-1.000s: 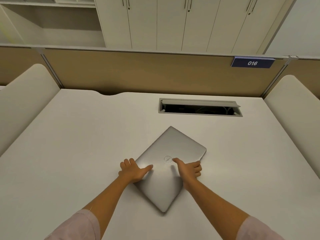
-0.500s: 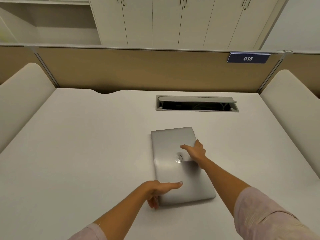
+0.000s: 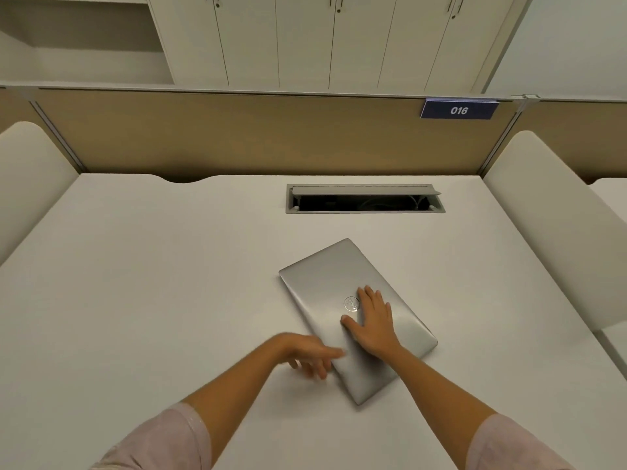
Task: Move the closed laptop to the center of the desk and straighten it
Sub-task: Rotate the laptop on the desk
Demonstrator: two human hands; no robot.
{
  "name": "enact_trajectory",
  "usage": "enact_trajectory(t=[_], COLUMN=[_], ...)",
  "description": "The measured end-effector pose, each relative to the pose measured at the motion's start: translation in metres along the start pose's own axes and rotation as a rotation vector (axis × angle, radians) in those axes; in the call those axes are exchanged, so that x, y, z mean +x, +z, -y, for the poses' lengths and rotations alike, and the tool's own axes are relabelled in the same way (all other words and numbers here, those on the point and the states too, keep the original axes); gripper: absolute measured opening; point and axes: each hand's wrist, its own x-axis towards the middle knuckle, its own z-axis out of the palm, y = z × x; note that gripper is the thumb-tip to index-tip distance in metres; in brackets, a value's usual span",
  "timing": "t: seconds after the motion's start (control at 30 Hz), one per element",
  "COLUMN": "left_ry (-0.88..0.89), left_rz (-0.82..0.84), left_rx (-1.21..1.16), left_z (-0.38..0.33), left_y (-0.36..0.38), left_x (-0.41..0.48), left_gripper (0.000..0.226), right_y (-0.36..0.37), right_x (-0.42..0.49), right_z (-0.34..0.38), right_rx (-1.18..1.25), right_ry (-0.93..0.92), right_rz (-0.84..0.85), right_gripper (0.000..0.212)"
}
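A closed silver laptop lies flat on the white desk, a little right of the middle, turned at an angle with its long side running from upper left to lower right. My right hand rests palm down on the lid beside the round logo, fingers spread. My left hand is blurred at the laptop's near left edge, fingers loosely apart and touching or just next to that edge.
A grey cable hatch stands open in the desk behind the laptop. A tan partition with a blue "016" sign closes off the back. Padded cream dividers flank both sides.
The laptop has kept turning, from diagonal through nearly upright to slanting the other way. My right hand moved to lie flat at the lid's centre; my left hand slid along the near edge.
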Motion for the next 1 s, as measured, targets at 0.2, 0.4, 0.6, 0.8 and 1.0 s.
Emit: enact_trajectory(t=[0.2,0.4,0.6,0.8,1.0], left_ry=[0.130,0.111,0.046,0.006,0.017], left_rz=[-0.775,-0.915,-0.869,-0.823,-0.835], left_rx=[-0.069,0.034,0.110,0.085,0.088], left_z=[-0.002,-0.005,-0.004,-0.006,0.010], left_y=[-0.059,-0.086,-0.097,-0.110,-0.112], left_x=[0.008,0.026,0.035,0.033,0.030], left_gripper=[0.040,0.072,0.069,0.080,0.081], right_y=[-0.016,-0.019,-0.004,-0.010,-0.023], right_x=[-0.033,-0.058,-0.075,-0.067,-0.055], right_z=[-0.019,-0.028,-0.017,-0.004,-0.011], right_rx=[0.199,0.525,0.782,0.905,1.038], right_ry=[0.164,0.499,0.739,0.891,0.956], right_rz=[-0.264,-0.449,-0.467,-0.451,-0.526], right_gripper=[0.068,0.079,0.094,0.099,0.094])
